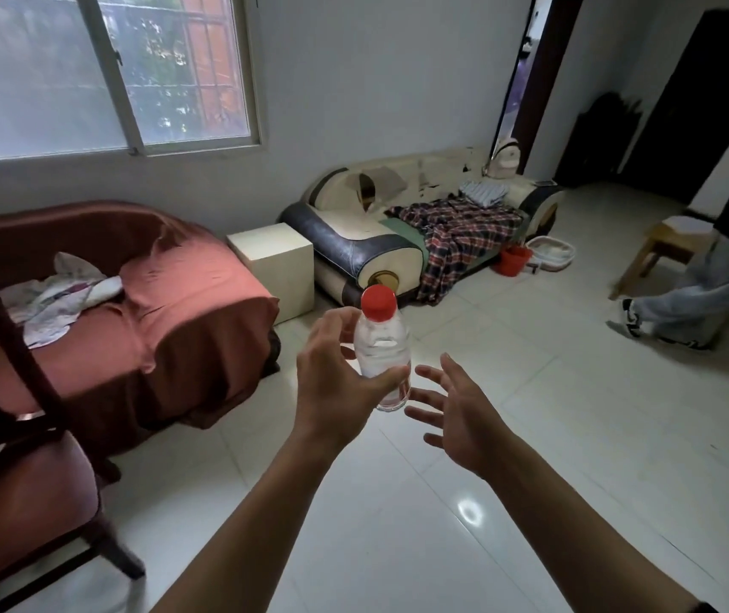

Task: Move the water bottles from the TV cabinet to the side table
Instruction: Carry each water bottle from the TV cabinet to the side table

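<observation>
The left hand (336, 382) holds 1 clear water bottle (382, 351) out in front at mid-air, over the pale tiled floor (531, 480). Its thumb wraps the lower body of the bottle from the near side and the fingers curl round the far side, up near the shoulder. The bottle stands close to upright, its long axis vertical with a slight lean, red cap (379, 303) pointing up and away toward the far wall, base pointing down toward the floor.

The right hand (460, 409) is just beside the bottle's base, palm turned toward it, all fingers spread wide and straight; it grips nothing, and whether the fingertips touch the bottle I cannot tell.

Beyond the hands, a cream cube side table (274, 267) stands between a sofa under a rust-red cover (168, 311) and a cream-and-dark sofa (367, 241) with a plaid blanket (460, 232) thrown over it. Another person's legs (699, 298) are at the right, near a wooden stool (668, 245).
</observation>
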Motion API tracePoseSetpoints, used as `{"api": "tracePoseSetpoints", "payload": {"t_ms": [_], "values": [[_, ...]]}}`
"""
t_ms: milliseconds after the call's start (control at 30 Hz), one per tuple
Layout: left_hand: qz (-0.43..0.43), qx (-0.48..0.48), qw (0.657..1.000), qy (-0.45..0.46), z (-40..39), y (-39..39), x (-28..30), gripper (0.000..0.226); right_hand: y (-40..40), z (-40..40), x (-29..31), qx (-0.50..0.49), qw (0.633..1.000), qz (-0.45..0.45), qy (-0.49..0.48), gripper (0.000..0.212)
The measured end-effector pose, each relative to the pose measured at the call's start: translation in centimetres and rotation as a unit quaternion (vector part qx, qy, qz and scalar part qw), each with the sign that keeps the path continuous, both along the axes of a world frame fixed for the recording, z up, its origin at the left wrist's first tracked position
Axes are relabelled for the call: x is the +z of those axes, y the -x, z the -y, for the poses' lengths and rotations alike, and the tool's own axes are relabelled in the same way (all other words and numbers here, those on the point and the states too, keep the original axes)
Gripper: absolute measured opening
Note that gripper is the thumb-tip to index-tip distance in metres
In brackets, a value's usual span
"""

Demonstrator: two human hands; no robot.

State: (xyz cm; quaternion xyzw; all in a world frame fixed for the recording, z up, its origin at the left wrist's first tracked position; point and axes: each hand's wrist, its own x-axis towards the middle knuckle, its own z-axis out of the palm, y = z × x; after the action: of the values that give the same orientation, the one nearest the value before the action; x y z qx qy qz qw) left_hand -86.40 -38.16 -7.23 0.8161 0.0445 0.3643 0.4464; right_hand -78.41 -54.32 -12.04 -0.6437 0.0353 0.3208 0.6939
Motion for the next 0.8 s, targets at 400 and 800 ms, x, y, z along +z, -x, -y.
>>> {"api": "tracePoseSetpoints", "payload": {"t_ms": [400, 800], "values": [[-0.031, -0.028, 0.999, -0.015, -7.2, -13.5, -2.9, 0.071, -12.9, -6.9, -4.1, -0.016, 0.999, -0.046, -0.023, 0.057], [-0.059, -0.027, 0.997, -0.049, -13.0, -35.0, -2.0, 0.071, -35.2, -13.4, -4.0, -0.028, 0.996, -0.061, -0.050, 0.066]]}}
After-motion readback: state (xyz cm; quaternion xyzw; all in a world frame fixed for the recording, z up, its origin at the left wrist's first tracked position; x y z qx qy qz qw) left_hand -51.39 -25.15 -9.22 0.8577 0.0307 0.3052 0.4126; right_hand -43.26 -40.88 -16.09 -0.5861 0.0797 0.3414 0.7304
